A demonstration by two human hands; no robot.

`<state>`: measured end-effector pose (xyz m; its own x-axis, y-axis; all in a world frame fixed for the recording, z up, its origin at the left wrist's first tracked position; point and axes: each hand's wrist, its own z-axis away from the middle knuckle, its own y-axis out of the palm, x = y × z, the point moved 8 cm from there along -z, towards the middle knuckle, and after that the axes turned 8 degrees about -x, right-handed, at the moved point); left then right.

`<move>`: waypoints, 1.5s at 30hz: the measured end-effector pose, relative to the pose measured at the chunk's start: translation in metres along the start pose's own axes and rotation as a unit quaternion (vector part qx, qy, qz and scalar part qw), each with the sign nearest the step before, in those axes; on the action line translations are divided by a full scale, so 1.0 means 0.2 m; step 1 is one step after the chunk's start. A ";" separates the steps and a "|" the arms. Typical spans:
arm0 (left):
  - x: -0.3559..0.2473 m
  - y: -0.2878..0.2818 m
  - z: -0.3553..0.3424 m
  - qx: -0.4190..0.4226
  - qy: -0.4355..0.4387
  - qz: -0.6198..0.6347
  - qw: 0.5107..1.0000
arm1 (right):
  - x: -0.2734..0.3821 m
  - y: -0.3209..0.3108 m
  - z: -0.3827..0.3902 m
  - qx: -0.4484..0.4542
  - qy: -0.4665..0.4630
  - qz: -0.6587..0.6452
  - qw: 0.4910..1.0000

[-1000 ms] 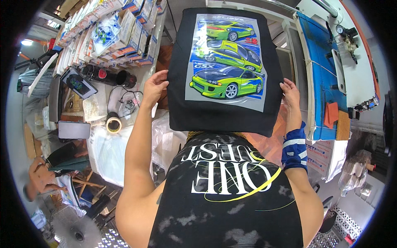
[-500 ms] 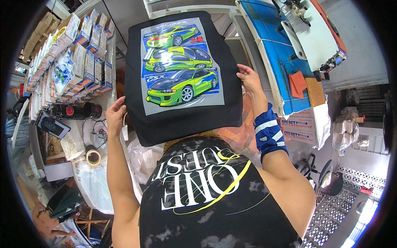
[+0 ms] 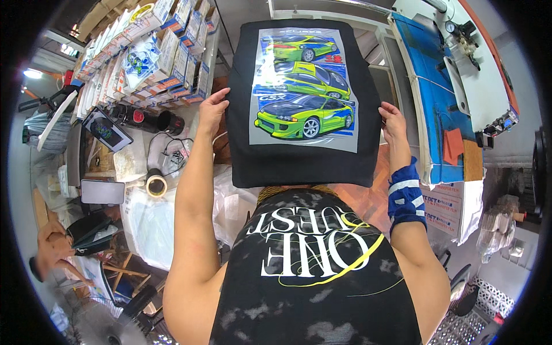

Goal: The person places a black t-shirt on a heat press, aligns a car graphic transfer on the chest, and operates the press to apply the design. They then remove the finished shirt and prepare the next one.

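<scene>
A black printed shirt [image 3: 305,167] lies spread flat in front of me, apparently over a board hidden beneath it. On it sits a large print [image 3: 305,92] of three green and blue cars on a grey ground, shiny at its upper left. My left hand [image 3: 214,110] pinches the shirt's left edge, about halfway up. At the right edge, a little lower, my right hand [image 3: 395,122] has its fingers closed on the cloth. A blue band with white stripes [image 3: 406,195] wraps my right forearm.
Stacked boxes [image 3: 172,72] stand on the left table, above a phone [image 3: 107,131], a tape roll [image 3: 156,185] and a cable. Another person [image 3: 54,244] is at the lower left. To the right are a blue-topped machine bed [image 3: 428,103] and a white carton [image 3: 454,210].
The whole view has shifted, so the shirt appears farther right. My left hand has moved up along the left edge, and the shirt's lower edge now lies straighter.
</scene>
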<state>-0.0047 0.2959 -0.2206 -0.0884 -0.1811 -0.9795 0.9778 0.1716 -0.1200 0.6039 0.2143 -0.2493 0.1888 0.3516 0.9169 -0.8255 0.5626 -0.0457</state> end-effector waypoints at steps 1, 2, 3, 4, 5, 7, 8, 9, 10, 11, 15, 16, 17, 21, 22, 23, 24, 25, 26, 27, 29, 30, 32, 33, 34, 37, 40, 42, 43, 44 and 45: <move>-0.01 -0.02 0.01 -0.010 0.021 -0.017 1.000 | 0.05 0.00 0.02 -0.030 -0.097 0.082 0.991; -0.02 -0.03 0.02 -0.017 0.041 -0.034 0.998 | 0.08 0.01 0.06 -0.061 -0.192 0.162 0.966; -0.06 -0.02 0.05 -0.038 0.122 -0.094 0.987 | 0.12 0.00 0.13 -0.097 -0.284 0.242 0.923; -0.07 -0.03 0.12 -0.064 0.200 -0.155 0.965 | 0.18 0.08 0.28 -0.100 -0.388 0.303 0.865; -0.09 -0.04 0.23 -0.091 0.275 -0.215 0.933 | 0.24 0.18 0.47 -0.087 -0.487 0.341 0.799; -0.23 0.09 0.52 -0.079 0.331 -0.271 0.901 | 0.24 0.29 0.75 -0.014 -0.555 0.359 0.751; -0.24 0.14 0.59 -0.070 0.346 -0.259 0.899 | 0.22 0.31 0.83 0.006 -0.573 0.355 0.739; -0.24 0.18 0.65 -0.060 0.359 -0.248 0.898 | 0.22 0.33 0.89 0.020 -0.560 0.367 0.742; -0.23 0.20 0.68 -0.055 0.362 -0.251 0.896 | 0.18 0.33 0.90 0.032 -0.549 0.366 0.751; -0.22 0.22 0.69 -0.055 0.361 -0.256 0.895 | 0.14 0.33 0.90 0.044 -0.537 0.365 0.759; -0.21 0.24 0.72 -0.071 0.360 -0.270 0.890 | 0.13 0.34 0.93 0.037 -0.539 0.389 0.746; -0.20 0.25 0.73 -0.077 0.366 -0.269 0.888 | 0.13 0.34 0.93 0.035 -0.540 0.387 0.746; -0.19 0.25 0.74 -0.082 0.371 -0.268 0.885 | 0.12 0.34 0.93 0.034 -0.541 0.386 0.746; -0.18 0.25 0.74 -0.085 0.368 -0.272 0.885 | 0.12 0.34 0.92 0.031 -0.538 0.389 0.747; -0.17 0.25 0.74 -0.085 0.369 -0.271 0.885 | 0.12 0.34 0.93 0.030 -0.539 0.390 0.746; -0.17 0.24 0.74 -0.086 0.370 -0.270 0.885 | 0.12 0.35 0.93 0.029 -0.541 0.391 0.744; -0.17 0.25 0.74 -0.087 0.369 -0.270 0.885 | 0.12 0.35 0.93 0.028 -0.541 0.392 0.743; -0.17 0.25 0.74 -0.088 0.369 -0.271 0.885 | 0.12 0.35 0.93 0.028 -0.542 0.393 0.742; -0.18 0.25 0.74 -0.089 0.369 -0.271 0.884 | 0.12 0.35 0.93 0.028 -0.542 0.394 0.742; -0.17 0.25 0.74 -0.088 0.369 -0.270 0.885 | 0.12 0.35 0.93 0.027 -0.542 0.393 0.742; -0.17 0.25 0.74 -0.086 0.369 -0.269 0.885 | 0.13 0.35 0.93 0.023 -0.540 0.391 0.744; -0.17 0.25 0.73 -0.083 0.368 -0.271 0.885 | 0.14 0.35 0.92 0.025 -0.527 0.402 0.748; -0.17 0.26 0.73 -0.077 0.366 -0.276 0.885 | 0.17 0.32 0.91 0.025 -0.500 0.424 0.755; -0.17 0.26 0.73 -0.075 0.365 -0.278 0.885 | 0.26 0.28 0.91 -0.004 -0.508 0.403 0.761; -0.17 0.26 0.73 -0.076 0.364 -0.280 0.885 | 0.37 0.23 0.92 -0.033 -0.518 0.381 0.765; -0.17 0.25 0.74 -0.079 0.364 -0.285 0.883 | 0.79 -0.07 0.99 -0.203 -0.600 0.368 0.681; -0.18 0.25 0.74 -0.079 0.364 -0.290 0.882 | 1.10 -0.65 0.96 -0.389 -0.585 0.343 0.623; -0.18 0.25 0.74 -0.079 0.364 -0.295 0.880 | 1.20 -0.94 0.89 -0.457 -0.524 0.404 0.595; -0.18 0.26 0.74 -0.077 0.366 -0.296 0.879 | 1.21 -1.03 0.83 -0.449 -0.502 0.417 0.610; -0.18 0.26 0.74 -0.073 0.367 -0.292 0.880 | 1.24 -1.11 0.79 -0.443 -0.480 0.433 0.621; -0.18 0.26 0.74 -0.073 0.369 -0.292 0.879 | 1.24 -1.15 0.74 -0.433 -0.458 0.446 0.635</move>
<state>0.0775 0.1691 -0.1678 -0.7195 0.3880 -0.5760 0.6945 0.3906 -0.6043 0.7626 0.0608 0.0484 -0.8653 0.4592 0.2009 0.2905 0.7861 -0.5455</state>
